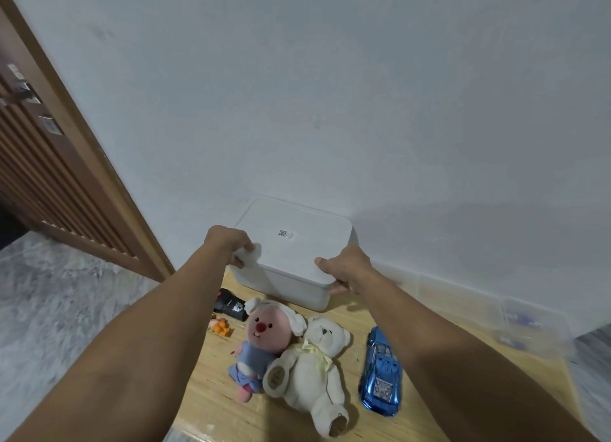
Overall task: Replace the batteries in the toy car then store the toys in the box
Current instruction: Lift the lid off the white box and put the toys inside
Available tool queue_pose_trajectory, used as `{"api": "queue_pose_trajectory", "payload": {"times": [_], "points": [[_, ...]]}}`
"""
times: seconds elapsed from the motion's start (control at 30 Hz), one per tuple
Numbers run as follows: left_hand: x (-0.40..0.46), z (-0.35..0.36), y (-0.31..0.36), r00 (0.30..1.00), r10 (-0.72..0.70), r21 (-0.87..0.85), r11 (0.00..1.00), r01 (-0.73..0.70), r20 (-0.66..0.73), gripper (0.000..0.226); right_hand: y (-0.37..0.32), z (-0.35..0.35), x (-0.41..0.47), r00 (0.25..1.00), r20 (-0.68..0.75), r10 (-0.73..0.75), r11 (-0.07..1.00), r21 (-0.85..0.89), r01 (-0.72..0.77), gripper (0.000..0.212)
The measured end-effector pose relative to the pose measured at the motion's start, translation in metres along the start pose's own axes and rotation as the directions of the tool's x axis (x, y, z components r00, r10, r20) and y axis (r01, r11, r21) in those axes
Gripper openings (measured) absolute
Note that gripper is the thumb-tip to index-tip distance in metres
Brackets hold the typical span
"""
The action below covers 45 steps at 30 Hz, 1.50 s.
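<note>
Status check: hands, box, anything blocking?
Left hand and right hand each grip a near corner of the white box, lid on. Blue toy car and plush toys on the table, outside. Nothing blocking.

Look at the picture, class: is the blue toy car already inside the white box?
No, the blue toy car lies on the wooden tabletop, outside the white box.

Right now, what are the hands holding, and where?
Both grip the white box by its lid's near corners: left hand at the near-left corner, right hand at the near-right.
</note>
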<state>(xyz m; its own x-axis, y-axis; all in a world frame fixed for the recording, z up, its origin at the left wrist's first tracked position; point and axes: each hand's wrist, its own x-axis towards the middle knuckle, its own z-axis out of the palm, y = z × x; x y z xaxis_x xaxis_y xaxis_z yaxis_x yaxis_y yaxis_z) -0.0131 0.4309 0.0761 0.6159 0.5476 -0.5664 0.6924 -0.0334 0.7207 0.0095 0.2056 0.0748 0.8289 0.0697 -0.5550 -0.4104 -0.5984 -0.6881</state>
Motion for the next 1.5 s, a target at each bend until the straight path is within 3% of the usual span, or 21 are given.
{"api": "queue_pose_trajectory", "payload": {"times": [0.33,0.47,0.63,0.83,1.03,1.2,1.37,1.5], "points": [[-0.008,0.001,-0.001,0.999,-0.052,-0.182,0.982,0.053,0.01,0.05,0.003,0.009,0.011,0.997,-0.075,0.016,0.987,-0.157,-0.028,0.034],[-0.009,0.003,0.001,0.997,-0.075,-0.272,0.96,0.072,-0.001,0.049,0.004,0.015,0.021,0.996,-0.085,0.017,0.977,-0.21,-0.035,0.08],[-0.006,0.006,0.001,0.994,-0.11,-0.313,0.944,0.101,-0.013,0.051,0.005,0.017,0.022,0.993,-0.114,0.02,0.974,-0.224,-0.045,0.091],[0.002,0.007,-0.007,0.993,-0.106,-0.322,0.943,0.082,-0.056,0.057,0.007,0.009,0.019,0.996,-0.06,0.065,0.993,-0.094,-0.07,0.072],[0.005,0.012,-0.027,0.993,-0.075,-0.389,0.921,0.032,-0.096,0.029,0.018,0.007,0.009,0.996,-0.091,0.003,1.0,-0.001,-0.003,0.07],[-0.003,0.021,-0.032,0.992,-0.07,-0.405,0.914,0.021,-0.107,0.026,0.024,0.0,0.004,0.999,-0.042,-0.011,0.994,0.11,0.015,0.041],[-0.027,0.04,-0.032,0.987,-0.123,-0.621,0.767,0.162,0.105,0.028,0.027,0.001,0.002,0.999,-0.004,0.045,0.976,0.212,-0.043,0.037],[-0.042,0.046,-0.026,0.928,-0.135,-0.833,0.41,0.372,0.348,0.078,0.02,0.001,0.003,0.998,-0.013,0.064,0.976,0.211,-0.06,0.038]]}}
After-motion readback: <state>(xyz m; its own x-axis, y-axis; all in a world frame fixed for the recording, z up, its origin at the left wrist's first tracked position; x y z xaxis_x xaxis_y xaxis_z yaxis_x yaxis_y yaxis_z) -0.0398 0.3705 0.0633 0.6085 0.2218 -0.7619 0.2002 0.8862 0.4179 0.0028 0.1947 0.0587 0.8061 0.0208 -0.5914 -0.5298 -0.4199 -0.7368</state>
